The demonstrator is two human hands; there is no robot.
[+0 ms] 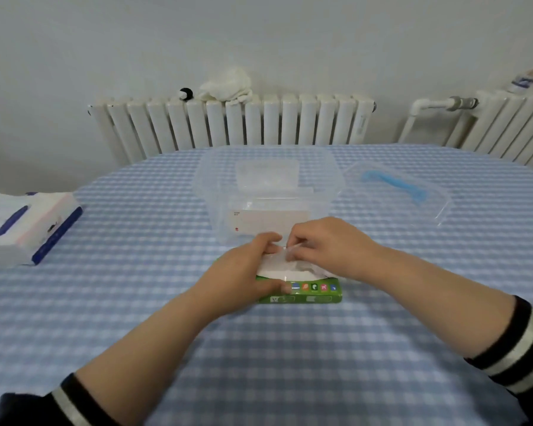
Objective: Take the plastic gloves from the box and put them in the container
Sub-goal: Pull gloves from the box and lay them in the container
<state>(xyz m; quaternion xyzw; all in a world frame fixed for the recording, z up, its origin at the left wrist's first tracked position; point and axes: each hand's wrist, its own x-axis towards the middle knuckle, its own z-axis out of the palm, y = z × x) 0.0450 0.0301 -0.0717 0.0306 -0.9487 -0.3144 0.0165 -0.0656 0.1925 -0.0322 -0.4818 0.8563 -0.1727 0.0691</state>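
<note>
Green box (pixel 308 295) is lying nearest on the checked surface (pixel 136 302); left hand (pixel 243 278) is gripping it steady, right hand (pixel 323 244) apparently pinching thin plastic gloves (pixel 285 265). Best drawn slowly upward, toward the clear container (pixel 268 186) just beyond.

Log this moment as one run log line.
stage: pulling gloves | left hand holds green box | right hand pinches plastic gloves | container open

A single head-worn wide-angle camera looks forward and down across the blue-and-white checked tablecloth (pixel 136 302). Both forearms enter from the bottom edge, close to the lens. The far white ribbed radiator (pixel 234 124) and the wall fill the upper frame; straight edges bow visibly.
</note>
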